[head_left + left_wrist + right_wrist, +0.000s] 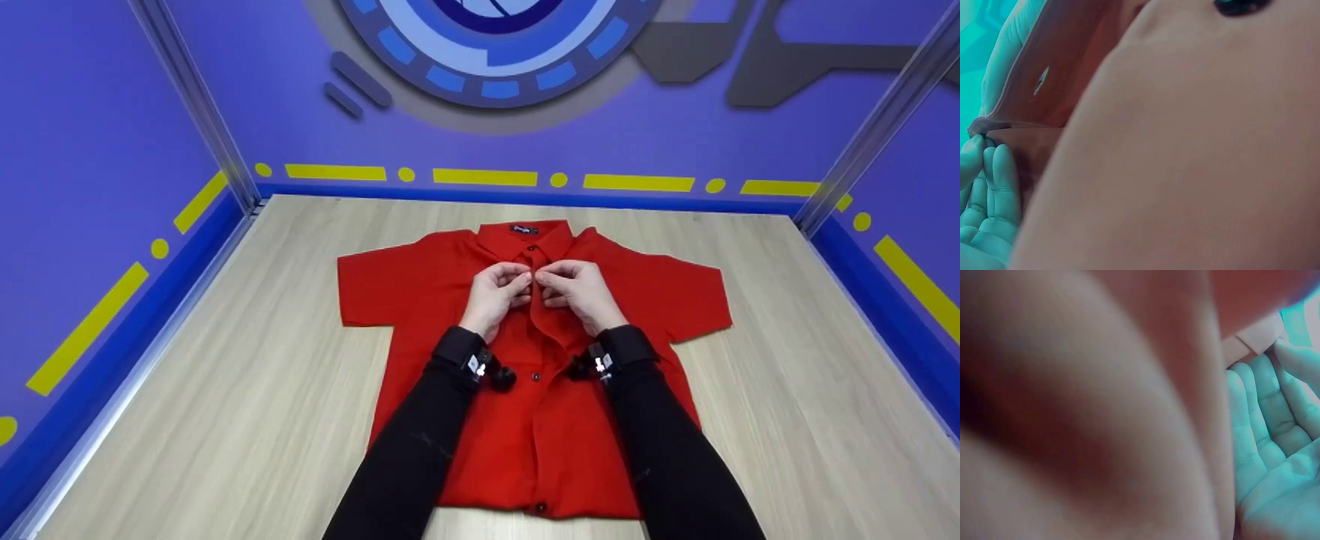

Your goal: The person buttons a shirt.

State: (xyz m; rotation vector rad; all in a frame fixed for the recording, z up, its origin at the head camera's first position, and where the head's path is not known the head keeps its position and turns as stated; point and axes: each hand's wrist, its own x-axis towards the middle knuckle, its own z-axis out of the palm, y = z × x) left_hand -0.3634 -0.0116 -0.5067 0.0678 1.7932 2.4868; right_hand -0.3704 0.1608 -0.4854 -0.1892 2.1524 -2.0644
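Observation:
A red short-sleeved shirt [450, 390] lies front side up on the table, collar [495, 236] away from me. My left hand [495, 296] pinches the front placket just below the collar between thumb and forefinger. Close beside it, my right hand [577, 292] pinches the placket's other side, fingertips almost meeting the left ones. Below the hands the front edges gape, and a dark button [535, 376] shows on the placket. A slit buttonhole [1041, 80] appears in the left wrist view. Whatever lies between the fingertips is too small to tell.
The shirt rests on a light wood-grain table [225, 360]. Blue-purple panels [90, 112] with yellow marks rise at the back and both sides, joined by metal corner posts [199, 105]. Another dark button [541, 508] sits near the hem.

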